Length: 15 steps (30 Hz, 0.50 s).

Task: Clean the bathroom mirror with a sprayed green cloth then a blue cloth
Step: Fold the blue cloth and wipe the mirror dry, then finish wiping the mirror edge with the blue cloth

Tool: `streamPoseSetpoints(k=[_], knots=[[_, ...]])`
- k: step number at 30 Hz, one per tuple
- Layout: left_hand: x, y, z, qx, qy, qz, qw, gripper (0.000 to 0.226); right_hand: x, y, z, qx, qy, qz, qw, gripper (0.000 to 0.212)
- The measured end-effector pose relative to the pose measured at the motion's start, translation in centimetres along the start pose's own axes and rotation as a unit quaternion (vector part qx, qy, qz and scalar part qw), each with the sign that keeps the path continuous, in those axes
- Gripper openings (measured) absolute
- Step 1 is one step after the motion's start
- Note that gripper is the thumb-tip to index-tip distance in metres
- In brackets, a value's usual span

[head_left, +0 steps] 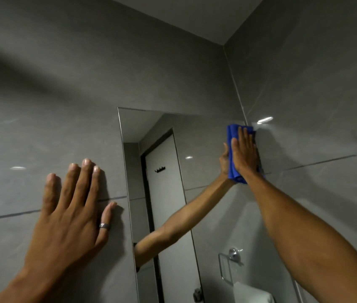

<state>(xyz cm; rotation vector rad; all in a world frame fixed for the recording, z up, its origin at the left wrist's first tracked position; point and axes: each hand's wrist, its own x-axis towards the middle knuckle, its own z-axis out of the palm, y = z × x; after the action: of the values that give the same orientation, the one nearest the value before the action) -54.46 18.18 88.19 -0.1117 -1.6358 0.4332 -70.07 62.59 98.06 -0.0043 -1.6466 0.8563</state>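
A tall frameless mirror [208,215] hangs on the grey tiled wall, its right edge in the room's corner. My right hand [244,153] lies flat on a folded blue cloth [232,169] and holds it against the mirror's upper right corner. The glass reflects my arm and the cloth. My left hand [72,206], fingers spread and a ring on the thumb, rests flat on the wall tile just left of the mirror. The green cloth is not in view.
Grey tiled walls [63,106] meet at the corner above the mirror. The mirror reflects a white door with hooks [164,193], a chrome towel ring [230,265] and a white towel [251,294].
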Motion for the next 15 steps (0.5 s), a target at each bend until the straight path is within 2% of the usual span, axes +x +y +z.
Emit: streamPoseSetpoints(k=[4,7,10,15], knots=[[0.0,0.1,-0.3,0.0,-0.004,0.001,1.0,0.086,-5.7,5.9,-0.2,0.037,-0.012,0.016,0.999,0.058],[0.0,0.3,-0.4,-0.006,-0.005,-0.003,1.0,0.085,-9.7,6.3,0.1,0.054,0.019,0.021,0.998,0.057],[-0.2,0.3,-0.5,-0.016,-0.005,-0.003,1.0,0.085,-13.2,3.0,0.6,0.081,0.035,-0.016,0.996,0.054],[-0.3,0.3,-1.2,-0.054,-0.013,0.005,0.998,0.083,-18.5,-7.9,2.9,0.087,0.016,-0.172,0.981,0.055]])
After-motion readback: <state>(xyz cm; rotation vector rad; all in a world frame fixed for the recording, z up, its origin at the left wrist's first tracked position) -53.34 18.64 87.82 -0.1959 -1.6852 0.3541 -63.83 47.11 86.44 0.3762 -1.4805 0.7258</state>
